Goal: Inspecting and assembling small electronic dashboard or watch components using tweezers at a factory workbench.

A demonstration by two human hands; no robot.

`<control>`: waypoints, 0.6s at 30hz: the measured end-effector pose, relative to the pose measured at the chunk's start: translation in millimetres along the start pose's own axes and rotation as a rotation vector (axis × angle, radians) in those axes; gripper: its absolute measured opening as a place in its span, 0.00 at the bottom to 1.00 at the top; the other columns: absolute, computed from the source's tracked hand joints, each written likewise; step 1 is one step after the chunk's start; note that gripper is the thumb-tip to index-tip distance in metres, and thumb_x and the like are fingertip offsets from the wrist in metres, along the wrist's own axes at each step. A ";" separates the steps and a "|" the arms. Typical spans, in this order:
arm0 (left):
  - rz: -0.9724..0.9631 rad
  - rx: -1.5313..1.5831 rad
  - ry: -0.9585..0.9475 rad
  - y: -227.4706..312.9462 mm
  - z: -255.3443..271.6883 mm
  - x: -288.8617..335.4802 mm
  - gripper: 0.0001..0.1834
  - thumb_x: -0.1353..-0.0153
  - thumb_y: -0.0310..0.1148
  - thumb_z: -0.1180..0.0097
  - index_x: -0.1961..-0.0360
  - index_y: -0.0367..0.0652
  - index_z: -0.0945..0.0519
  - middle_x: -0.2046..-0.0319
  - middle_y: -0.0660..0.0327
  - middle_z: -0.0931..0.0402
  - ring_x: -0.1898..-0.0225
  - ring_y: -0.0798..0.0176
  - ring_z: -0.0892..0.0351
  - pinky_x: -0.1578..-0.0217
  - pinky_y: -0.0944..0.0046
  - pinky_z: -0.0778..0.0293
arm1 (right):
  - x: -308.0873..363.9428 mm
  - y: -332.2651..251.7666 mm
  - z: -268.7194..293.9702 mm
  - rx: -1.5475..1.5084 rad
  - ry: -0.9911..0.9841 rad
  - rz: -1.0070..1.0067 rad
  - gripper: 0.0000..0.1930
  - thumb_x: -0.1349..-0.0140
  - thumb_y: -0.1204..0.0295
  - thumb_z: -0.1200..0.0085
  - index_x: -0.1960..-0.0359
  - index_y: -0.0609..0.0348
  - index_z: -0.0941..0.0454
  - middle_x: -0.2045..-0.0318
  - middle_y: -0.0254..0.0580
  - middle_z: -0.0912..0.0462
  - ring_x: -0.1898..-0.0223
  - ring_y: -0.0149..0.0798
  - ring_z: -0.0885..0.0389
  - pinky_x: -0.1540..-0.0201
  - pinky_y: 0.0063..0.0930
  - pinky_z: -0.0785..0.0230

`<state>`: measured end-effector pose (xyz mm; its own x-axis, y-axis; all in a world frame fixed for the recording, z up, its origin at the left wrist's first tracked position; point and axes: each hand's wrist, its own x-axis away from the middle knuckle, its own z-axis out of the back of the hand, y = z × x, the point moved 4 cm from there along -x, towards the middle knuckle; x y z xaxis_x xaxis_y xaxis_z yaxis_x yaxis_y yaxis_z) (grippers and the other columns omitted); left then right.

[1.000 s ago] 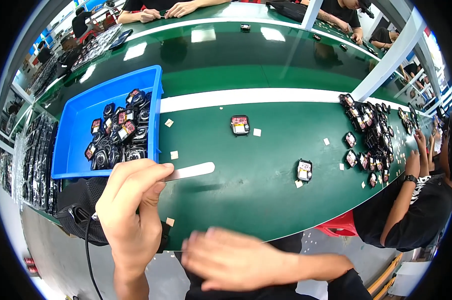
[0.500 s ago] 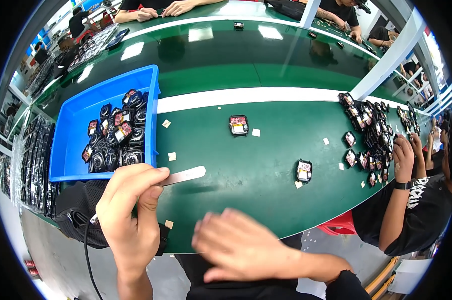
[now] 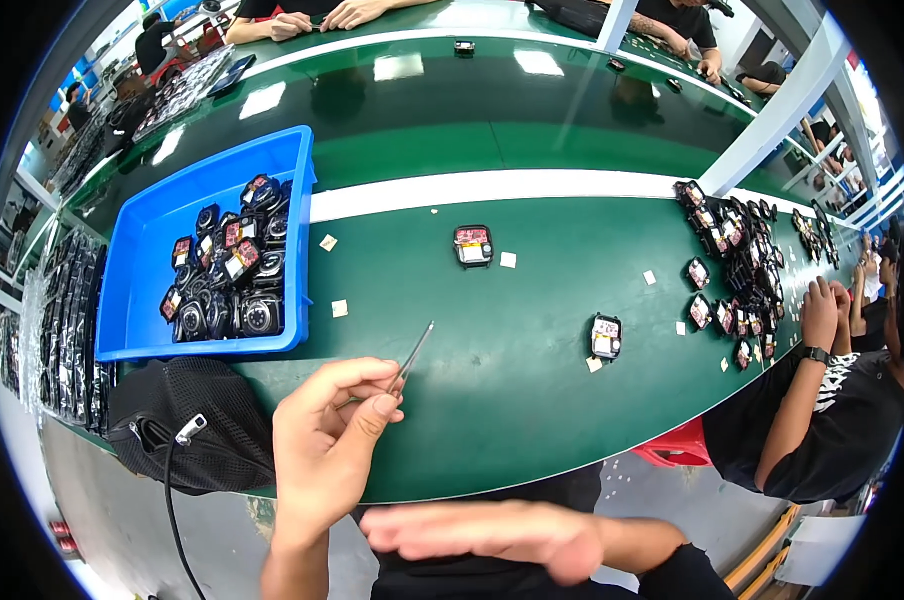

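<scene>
Since the earlier frame, our left hand (image 3: pixel 337 445) has moved toward three o'clock, away from the black bag (image 3: pixel 197 415), and the thin metal tool (image 3: pixel 414 353) in it has turned from its broad face to a narrow edge; our right hand (image 3: pixel 482 535) has dropped toward six o'clock. We now pinch the tool between the thumb and fingers of the left hand, its tip pointing to one o'clock above the green worktop (image 3: pixel 512 420) and touching nothing. The right hand, blurred, is spread flat at four o'clock from the left one, fingers straight toward nine, and we see nothing in it. Counting from the left hand, the blue tray (image 3: pixel 147 270) stands at eleven o'clock, with a heap of black watches (image 3: pixel 242 262) in it. One watch case (image 3: pixel 473 246) lies at one o'clock, a pale square (image 3: pixel 508 260) just beside it at its four o'clock. At two o'clock lies a second case (image 3: pixel 605 337), with another square (image 3: pixel 594 366) close by its lower edge; farther out that way is a large pile of cases (image 3: pixel 757 265). The bag sits at nine o'clock, and a red stool (image 3: pixel 672 445) stands at three, near a co-worker (image 3: pixel 802 410) in black.
</scene>
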<state>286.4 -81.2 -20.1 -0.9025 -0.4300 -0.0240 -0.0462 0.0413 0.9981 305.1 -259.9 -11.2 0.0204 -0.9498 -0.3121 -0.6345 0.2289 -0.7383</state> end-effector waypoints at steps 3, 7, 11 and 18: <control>0.025 -0.020 0.016 -7.6 -0.2 4.4 0.14 0.33 0.17 0.40 0.47 0.31 0.20 0.58 0.53 0.17 0.56 0.65 0.16 0.56 0.65 0.17 | 5.6 -16.9 30.1 -0.547 0.358 0.387 0.57 0.34 0.24 0.77 0.21 0.63 0.68 0.19 0.53 0.65 0.18 0.48 0.66 0.18 0.44 0.70; 0.050 0.003 -0.004 -16.1 -3.3 9.2 0.13 0.33 0.17 0.40 0.48 0.31 0.19 0.57 0.54 0.18 0.57 0.65 0.16 0.56 0.66 0.18 | 7.3 -13.0 36.7 -0.639 0.510 0.359 0.58 0.35 0.23 0.76 0.21 0.63 0.68 0.19 0.53 0.66 0.18 0.47 0.67 0.18 0.43 0.70; 0.033 -0.073 -0.016 -12.7 -7.8 9.8 0.13 0.34 0.17 0.40 0.49 0.32 0.18 0.58 0.55 0.18 0.59 0.67 0.16 0.57 0.68 0.18 | 8.7 -11.4 36.9 -0.622 0.483 0.370 0.58 0.35 0.23 0.76 0.21 0.63 0.67 0.19 0.53 0.66 0.18 0.47 0.66 0.18 0.43 0.70; 0.002 -0.169 -0.013 -14.1 -8.9 11.1 0.12 0.35 0.16 0.39 0.51 0.33 0.17 0.57 0.53 0.16 0.59 0.66 0.15 0.57 0.68 0.18 | 10.7 -13.1 38.2 -0.562 0.495 0.365 0.59 0.36 0.23 0.76 0.21 0.64 0.67 0.19 0.54 0.65 0.18 0.47 0.66 0.18 0.42 0.70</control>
<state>280.9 -94.5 -33.9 -0.9082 -0.4180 -0.0216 0.0272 -0.1105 0.9935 343.2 -264.9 -27.7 -0.5200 -0.8506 -0.0776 -0.8294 0.5246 -0.1921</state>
